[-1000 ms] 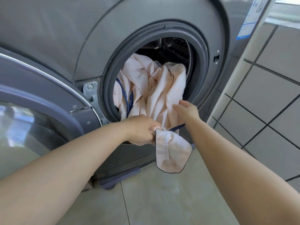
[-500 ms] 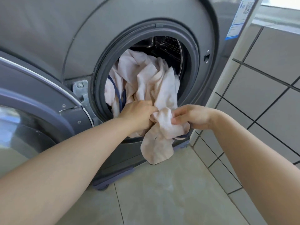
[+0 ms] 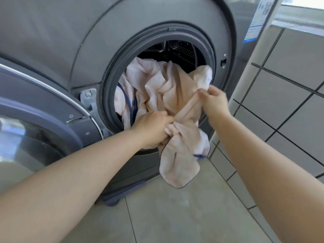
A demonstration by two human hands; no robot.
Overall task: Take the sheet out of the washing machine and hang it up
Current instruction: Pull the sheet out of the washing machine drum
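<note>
Both hands grip sheet (image 3: pixel 168 95) at washing machine (image 3: pixel 175 18) mouth: left hand (image 3: pixel 152 128) fisted, right hand (image 3: pixel 213 100) pinching; pull steadily outward.

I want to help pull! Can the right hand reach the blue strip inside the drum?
Probably yes. The door is swung open and the blue strip lies in plain view at the opening's left, nothing over it. But the right hand grips the sheet, and the left hand sits nearer the strip.
</note>
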